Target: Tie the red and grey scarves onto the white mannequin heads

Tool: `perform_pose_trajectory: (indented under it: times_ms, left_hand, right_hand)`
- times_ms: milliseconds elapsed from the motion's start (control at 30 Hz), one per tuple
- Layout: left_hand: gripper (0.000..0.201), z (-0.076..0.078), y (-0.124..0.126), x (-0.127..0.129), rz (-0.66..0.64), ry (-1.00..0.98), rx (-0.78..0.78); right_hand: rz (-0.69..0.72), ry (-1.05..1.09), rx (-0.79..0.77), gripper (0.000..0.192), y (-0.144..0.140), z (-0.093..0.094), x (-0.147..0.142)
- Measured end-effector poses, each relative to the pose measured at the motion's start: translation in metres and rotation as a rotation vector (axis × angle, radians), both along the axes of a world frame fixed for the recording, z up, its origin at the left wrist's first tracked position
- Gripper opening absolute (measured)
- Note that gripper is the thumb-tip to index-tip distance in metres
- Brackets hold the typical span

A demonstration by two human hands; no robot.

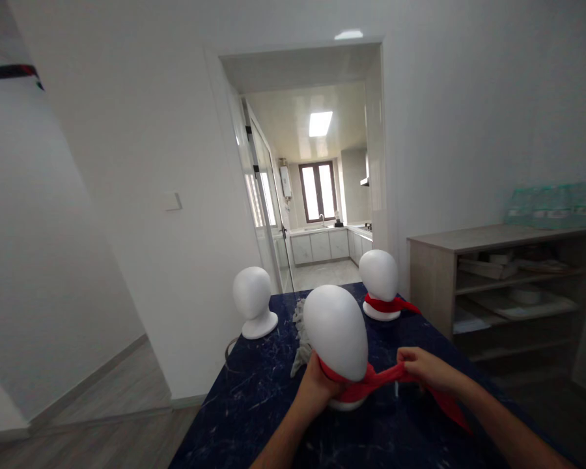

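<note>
A white foam mannequin head point(336, 331) stands at the near middle of the dark blue table, slightly tilted. Around its neck runs a red scarf point(359, 391). My left hand point(317, 385) is closed at the left side of the neck, against the scarf; its fingertips are partly hidden behind the cloth and the head. To the right, my right hand point(420, 366) pinches the scarf and holds a stretch of it taut away from the neck. A loose end of the red cloth hangs below that hand.
Farther back on the table point(254, 404) stand a bare white mannequin head point(252, 293) at left and another head point(379, 275) with a red scarf at right. Crumpled grey cloth point(300, 352) lies beside the near head. A shelf unit point(432, 273) with bottled water point(557, 205) stands at right.
</note>
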State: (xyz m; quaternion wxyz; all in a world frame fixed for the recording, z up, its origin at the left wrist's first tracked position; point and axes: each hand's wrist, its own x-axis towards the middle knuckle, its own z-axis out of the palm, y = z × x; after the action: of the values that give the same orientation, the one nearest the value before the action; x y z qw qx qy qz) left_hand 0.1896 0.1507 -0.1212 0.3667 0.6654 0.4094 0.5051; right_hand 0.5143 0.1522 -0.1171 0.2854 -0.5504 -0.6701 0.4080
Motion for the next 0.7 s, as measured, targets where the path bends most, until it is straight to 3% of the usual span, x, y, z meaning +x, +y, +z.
perform_pose_trajectory:
  times_ms: [167,367,500,700]
  left_hand:
    - [0.108,-0.004,0.002,-0.002,0.018,0.059,0.014]
    - [0.097,-0.012,0.001,-0.005,0.018,0.040,-0.021]
    - [0.096,-0.017,0.000,-0.008,-0.004,0.017,-0.024]
    - [0.122,-0.021,0.000,-0.015,-0.126,-0.052,-0.010]
  right_hand:
    - [-0.139,-0.292,0.148,0.010,0.042,-0.008,0.004]
    - [-0.284,-0.476,0.315,0.013,0.039,-0.016,-0.036]
    - [-0.208,-0.515,0.391,0.015,0.029,-0.018,-0.046]
    - [-0.128,-0.421,0.466,0.018,0.017,-0.006,-0.039]
